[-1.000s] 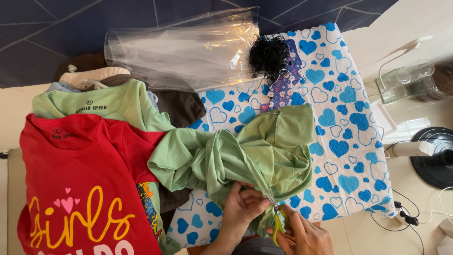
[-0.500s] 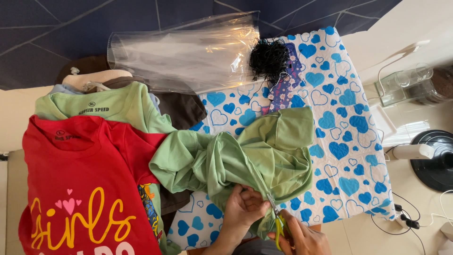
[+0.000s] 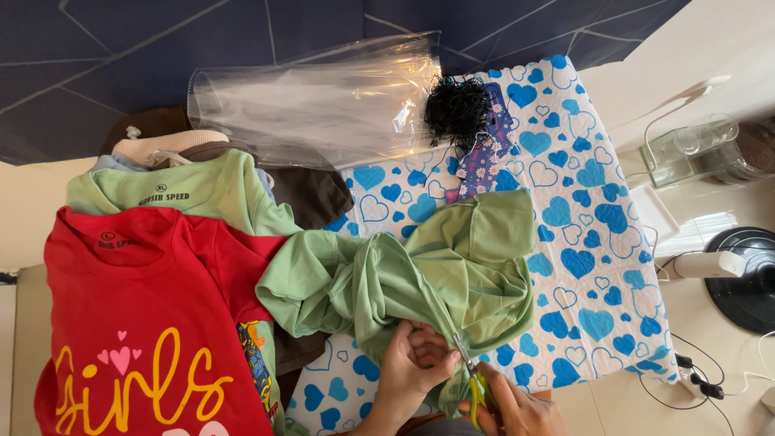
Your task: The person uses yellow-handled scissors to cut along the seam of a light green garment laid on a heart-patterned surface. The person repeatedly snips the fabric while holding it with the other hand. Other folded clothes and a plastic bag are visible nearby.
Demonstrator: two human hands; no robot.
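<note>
A crumpled light green shirt lies on a white cloth with blue hearts. My left hand pinches a fold of the green shirt near its lower edge. Just to the right, my right hand grips small scissors with yellow-green handles, their blades touching the fabric beside my left fingers. Both hands sit at the bottom edge of the view.
A stack of shirts lies at left, a red printed one on top of a green one. A clear plastic bag and a bundle of black tag strings lie at the back. A fan base and cables sit at right.
The view has shifted slightly. My hands stay at the shirt's lower edge, with the scissors held a little closer against the fabric.
</note>
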